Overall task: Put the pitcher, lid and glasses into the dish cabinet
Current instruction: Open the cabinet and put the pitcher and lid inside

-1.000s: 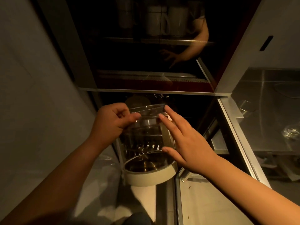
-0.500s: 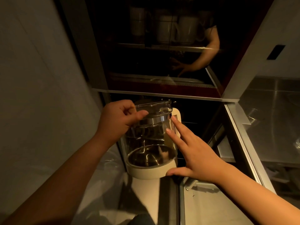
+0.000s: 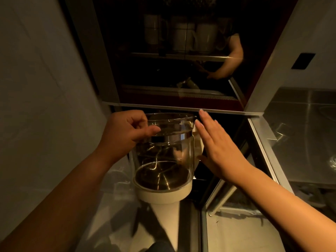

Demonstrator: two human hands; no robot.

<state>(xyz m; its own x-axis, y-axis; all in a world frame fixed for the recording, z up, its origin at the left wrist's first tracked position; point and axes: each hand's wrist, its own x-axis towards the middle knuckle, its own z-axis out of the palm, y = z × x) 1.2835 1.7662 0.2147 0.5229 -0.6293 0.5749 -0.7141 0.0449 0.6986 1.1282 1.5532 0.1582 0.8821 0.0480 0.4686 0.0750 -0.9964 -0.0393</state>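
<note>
the left hand (image 3: 125, 131) has its thumb and curled fingers pinched over the near left part of the rim of the clear pitcher (image 3: 163, 153), gripping it and seemingly bearing its weight, while the right hand (image 3: 216, 146) is flat and open, fingers straight and together, palm against the pitcher's right side by what looks like the pale handle; it steadies more than it grips. the pitcher is held in the air between the two hands, in front of the open dish cabinet (image 3: 181, 108), just below the pale front edge of its upper shelf and at the mouth of the dark lower opening. its long axis runs roughly upright but tips, open mouth leaning away toward the cabinet and the cream base (image 3: 163, 195) nearer the camera and lower; a metal band circles it below the rim. white mugs (image 3: 183, 35) stand on a shelf higher up, dimly lit. the step in hand looks like carrying the pitcher in, the first of the pieces; no lid or glasses can be picked out for certain. the next move likely calls for levelling the base, clearing the shelf edge above the rim, and sliding it inward before the pinch lets go.
</note>
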